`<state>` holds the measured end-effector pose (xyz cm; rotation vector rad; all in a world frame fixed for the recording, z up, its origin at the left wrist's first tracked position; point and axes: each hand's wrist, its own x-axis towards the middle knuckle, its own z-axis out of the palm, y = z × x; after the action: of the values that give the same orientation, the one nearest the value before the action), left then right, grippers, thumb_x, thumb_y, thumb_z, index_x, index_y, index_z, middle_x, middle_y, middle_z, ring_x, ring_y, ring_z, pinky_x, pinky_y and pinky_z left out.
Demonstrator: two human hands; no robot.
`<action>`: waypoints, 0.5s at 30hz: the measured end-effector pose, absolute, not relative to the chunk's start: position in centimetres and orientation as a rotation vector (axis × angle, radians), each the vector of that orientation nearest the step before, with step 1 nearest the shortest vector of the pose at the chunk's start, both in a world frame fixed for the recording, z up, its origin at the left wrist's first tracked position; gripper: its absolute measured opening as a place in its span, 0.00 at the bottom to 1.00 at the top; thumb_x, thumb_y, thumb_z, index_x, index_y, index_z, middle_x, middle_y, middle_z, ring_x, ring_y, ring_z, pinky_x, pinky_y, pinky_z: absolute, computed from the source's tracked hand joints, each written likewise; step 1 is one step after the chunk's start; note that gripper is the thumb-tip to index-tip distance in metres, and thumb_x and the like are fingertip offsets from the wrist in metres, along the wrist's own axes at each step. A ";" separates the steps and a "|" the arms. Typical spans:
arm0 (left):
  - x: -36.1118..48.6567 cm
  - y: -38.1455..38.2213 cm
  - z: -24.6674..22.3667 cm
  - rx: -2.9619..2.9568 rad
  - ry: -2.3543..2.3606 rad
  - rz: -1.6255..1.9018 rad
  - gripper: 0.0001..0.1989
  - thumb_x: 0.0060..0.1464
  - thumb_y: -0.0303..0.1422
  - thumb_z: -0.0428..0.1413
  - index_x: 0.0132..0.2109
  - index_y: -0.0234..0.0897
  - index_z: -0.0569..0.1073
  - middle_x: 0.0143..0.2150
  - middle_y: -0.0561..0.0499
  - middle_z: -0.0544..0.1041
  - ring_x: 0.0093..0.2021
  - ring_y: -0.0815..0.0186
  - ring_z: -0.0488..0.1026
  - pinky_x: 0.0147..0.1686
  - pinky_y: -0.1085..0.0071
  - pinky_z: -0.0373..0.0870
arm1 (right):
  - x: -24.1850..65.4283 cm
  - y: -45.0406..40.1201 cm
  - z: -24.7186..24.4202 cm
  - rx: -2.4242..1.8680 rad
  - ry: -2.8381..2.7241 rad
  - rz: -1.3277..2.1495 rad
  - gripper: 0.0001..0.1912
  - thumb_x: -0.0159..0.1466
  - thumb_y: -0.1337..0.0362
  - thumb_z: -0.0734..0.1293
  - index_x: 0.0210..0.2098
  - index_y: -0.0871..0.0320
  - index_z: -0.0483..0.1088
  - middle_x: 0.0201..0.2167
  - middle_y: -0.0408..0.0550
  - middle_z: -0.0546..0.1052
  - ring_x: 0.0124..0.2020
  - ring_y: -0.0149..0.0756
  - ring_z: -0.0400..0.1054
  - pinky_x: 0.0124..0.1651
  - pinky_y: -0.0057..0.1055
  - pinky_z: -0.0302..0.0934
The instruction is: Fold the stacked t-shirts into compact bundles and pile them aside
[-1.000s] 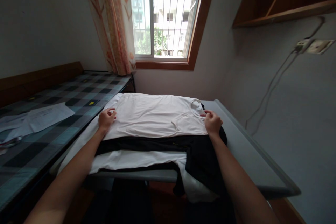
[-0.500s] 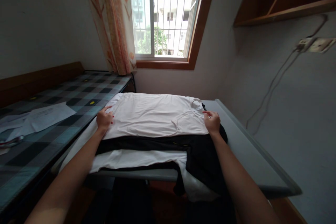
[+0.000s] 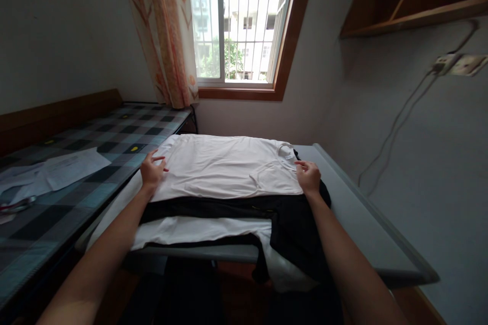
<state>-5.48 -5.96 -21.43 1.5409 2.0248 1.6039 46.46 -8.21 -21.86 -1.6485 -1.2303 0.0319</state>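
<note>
A white T-shirt [image 3: 221, 167] lies spread on its side across the table, its round collar toward the right. Under it and nearer to me are a black garment [image 3: 213, 208] and another white garment [image 3: 206, 229], with sleeves hanging over the front edge. My left hand [image 3: 152, 168] is over the shirt's left end, near the hem, with its fingers apart. At the collar and shoulder end, my right hand [image 3: 308, 175] pinches the T-shirt's cloth between thumb and fingers.
The grey table [image 3: 354, 218] reaches toward the right wall. Left of it stands a bed with a checked mattress [image 3: 95, 129], papers [image 3: 72, 165] lying on it. A curtain [image 3: 163, 35] hangs beside the window. Cables [image 3: 396, 127] run down from a wall socket [image 3: 444, 64].
My left hand's fingers have spread and lifted slightly from the shirt's left end. My right hand and the clothes look unchanged.
</note>
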 end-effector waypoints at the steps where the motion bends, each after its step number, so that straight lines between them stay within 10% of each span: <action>1: -5.5 -6.0 -21.4 1.531 2.014 1.595 0.28 0.49 0.30 0.55 0.59 0.36 0.67 0.47 0.44 0.79 0.21 0.73 0.73 0.20 0.78 0.67 | 46.4 -8.3 -21.8 -1.646 -1.225 0.049 0.15 0.56 0.63 0.61 0.35 0.61 0.77 0.39 0.57 0.78 0.34 0.42 0.73 0.46 0.39 0.66; 8: -5.5 -5.8 -21.6 1.547 1.940 1.601 0.27 0.44 0.24 0.48 0.54 0.33 0.72 0.45 0.44 0.81 0.21 0.71 0.74 0.18 0.77 0.68 | 46.3 -9.0 -21.3 -1.614 -1.184 0.210 0.24 0.57 0.60 0.62 0.51 0.61 0.74 0.44 0.57 0.80 0.16 0.33 0.69 0.33 0.35 0.67; 15: -6.2 -5.6 -22.2 1.572 1.940 1.480 0.23 0.40 0.23 0.47 0.46 0.34 0.73 0.43 0.46 0.81 0.17 0.72 0.71 0.15 0.76 0.66 | 45.9 -9.2 -21.2 -1.701 -1.161 0.087 0.24 0.52 0.69 0.58 0.45 0.60 0.77 0.43 0.55 0.81 0.24 0.37 0.74 0.34 0.32 0.67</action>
<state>-6.22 -5.64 -22.22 1.5719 1.9402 1.4803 45.88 -9.22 -21.19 -1.7011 -1.1605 0.0870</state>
